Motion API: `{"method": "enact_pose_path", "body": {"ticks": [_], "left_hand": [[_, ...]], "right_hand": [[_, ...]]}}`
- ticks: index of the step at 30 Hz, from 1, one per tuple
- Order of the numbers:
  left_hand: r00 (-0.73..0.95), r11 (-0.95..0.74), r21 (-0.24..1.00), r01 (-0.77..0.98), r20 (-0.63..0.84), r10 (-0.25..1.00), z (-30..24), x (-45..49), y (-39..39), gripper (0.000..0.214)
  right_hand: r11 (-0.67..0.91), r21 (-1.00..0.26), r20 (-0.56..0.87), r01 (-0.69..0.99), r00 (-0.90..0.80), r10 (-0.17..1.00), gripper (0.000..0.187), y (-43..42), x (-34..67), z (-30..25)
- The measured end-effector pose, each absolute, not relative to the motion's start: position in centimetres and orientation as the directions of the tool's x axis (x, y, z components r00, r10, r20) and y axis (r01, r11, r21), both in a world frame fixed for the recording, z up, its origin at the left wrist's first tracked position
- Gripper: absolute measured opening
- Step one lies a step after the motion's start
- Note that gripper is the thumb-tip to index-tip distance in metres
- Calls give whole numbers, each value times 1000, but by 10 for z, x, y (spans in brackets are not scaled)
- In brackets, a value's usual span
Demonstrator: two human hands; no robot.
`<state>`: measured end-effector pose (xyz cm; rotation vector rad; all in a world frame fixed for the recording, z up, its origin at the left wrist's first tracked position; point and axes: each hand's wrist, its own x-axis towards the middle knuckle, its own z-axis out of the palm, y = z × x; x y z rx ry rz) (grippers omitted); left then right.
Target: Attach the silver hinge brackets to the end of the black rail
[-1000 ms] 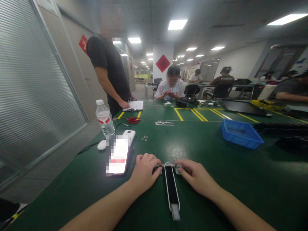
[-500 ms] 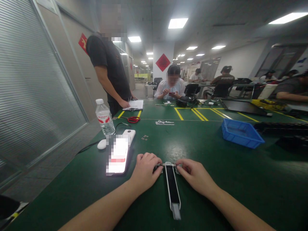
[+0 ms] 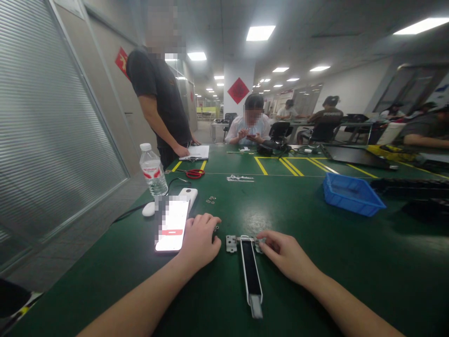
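In front of me lies a long black strip in a white frame (image 3: 251,271), with a clear flat piece (image 3: 256,307) sticking out of its near end. A thin metal rod crosses its far end, and a metal bracket (image 3: 231,244) with holes shows on the left. My right hand (image 3: 289,257) pinches a similar bracket at the rod's right end, mostly covered by the fingers. My left hand (image 3: 200,241) is beside the phone, thumb and fingers apart. Small metal pieces (image 3: 216,228) lie by its fingertips, partly hidden.
A lit phone (image 3: 172,227), a white oval object (image 3: 148,209) and a water bottle (image 3: 153,171) stand left. More small metal rings (image 3: 211,200) lie ahead, with red-handled scissors (image 3: 195,173) beyond. A blue tray (image 3: 352,194) is on the right. One person stands and another sits across the table.
My left hand has let go of the left bracket and moved left toward the phone, uncovering the bracket. My right hand stays at the right end of the rod.
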<state>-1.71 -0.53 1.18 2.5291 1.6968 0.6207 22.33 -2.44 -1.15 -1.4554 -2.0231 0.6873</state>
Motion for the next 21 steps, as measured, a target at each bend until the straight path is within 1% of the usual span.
{"method": "enact_pose_path", "body": {"ticks": [4, 12, 15, 19, 21], "left_hand": [[318, -371, 191, 909, 258, 912, 9, -18, -3, 30], [327, -373, 196, 907, 232, 916, 11, -18, -1, 26], [339, -389, 245, 888, 223, 914, 11, -17, -1, 27], [434, -491, 361, 793, 232, 870, 13, -14, -4, 23], [476, -528, 396, 751, 230, 849, 13, -11, -5, 19]], "right_hand": [[275, -684, 125, 675, -264, 956, 22, -24, 223, -11], [275, -674, 114, 686, -270, 956, 19, -23, 223, -10], [272, -664, 108, 697, -272, 956, 20, -23, 222, -10], [265, -658, 97, 705, -270, 958, 20, -24, 222, -10], [269, -655, 99, 706, -273, 957, 21, -24, 222, -10]]}}
